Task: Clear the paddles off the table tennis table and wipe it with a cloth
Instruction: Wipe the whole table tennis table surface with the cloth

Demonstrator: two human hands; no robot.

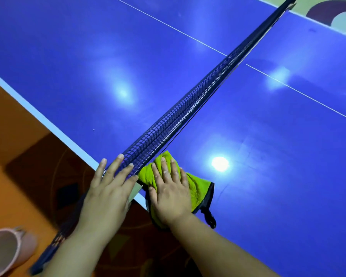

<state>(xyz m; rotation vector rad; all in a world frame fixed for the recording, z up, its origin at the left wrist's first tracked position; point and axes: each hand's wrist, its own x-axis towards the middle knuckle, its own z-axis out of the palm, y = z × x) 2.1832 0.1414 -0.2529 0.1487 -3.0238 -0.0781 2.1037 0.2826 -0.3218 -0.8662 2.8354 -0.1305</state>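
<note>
A blue table tennis table [268, 156] fills most of the view, split by a dark net [188, 110] running from the near edge to the far right corner. No paddles are in sight. A lime-green cloth [198, 186] with dark trim lies bunched on the table's near edge, just right of the net. My right hand [170, 194] presses flat on the cloth, fingers spread. My left hand [108, 188] rests flat against the net's near end at the table edge, fingers extended, holding nothing.
White lines mark the table's edge and centre. Bright lamp reflections shine on the surface. An orange and brown patterned floor [18, 136] lies to the left and below. A pink container [6, 250] stands on the floor at the bottom left.
</note>
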